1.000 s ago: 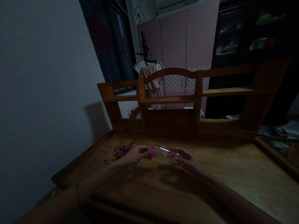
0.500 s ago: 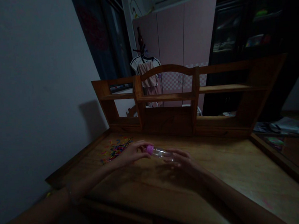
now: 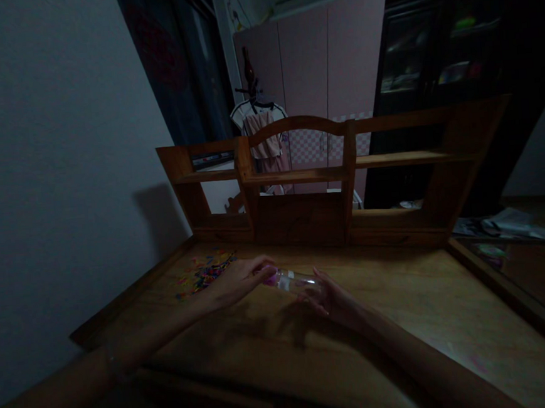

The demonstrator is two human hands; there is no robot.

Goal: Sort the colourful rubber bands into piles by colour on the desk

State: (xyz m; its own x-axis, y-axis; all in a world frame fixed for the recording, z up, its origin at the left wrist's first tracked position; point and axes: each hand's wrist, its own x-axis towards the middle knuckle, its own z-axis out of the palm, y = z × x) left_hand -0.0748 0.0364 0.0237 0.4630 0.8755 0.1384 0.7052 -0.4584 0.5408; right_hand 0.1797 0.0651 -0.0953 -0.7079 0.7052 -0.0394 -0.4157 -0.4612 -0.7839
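Note:
A small clear bottle (image 3: 300, 281) lies almost level in the air above the desk, its pink cap (image 3: 271, 277) pointing left. The fingers of my left hand (image 3: 245, 278) are closed over the cap and hide most of it. At the other end, my right hand (image 3: 329, 295) holds the bottle's base, with fingers beneath and one raised behind it. A pale patch shows through or on the bottle near the cap. Beyond my left wrist, a heap of small multicoloured pieces (image 3: 210, 273) is spread on the wood; their kind is too small to make out.
The wooden desk (image 3: 403, 307) carries a shelf unit (image 3: 299, 178) along its back edge. A pale wall (image 3: 70, 151) rises on the left. Papers (image 3: 514, 222) lie on a surface beyond the desk's right edge. Clothes (image 3: 263, 132) hang behind the shelves.
My left fingers have turned over the cap and now cover more of it. My right hand has shifted its grip, uncovering more of the bottle. The view has swung slightly right.

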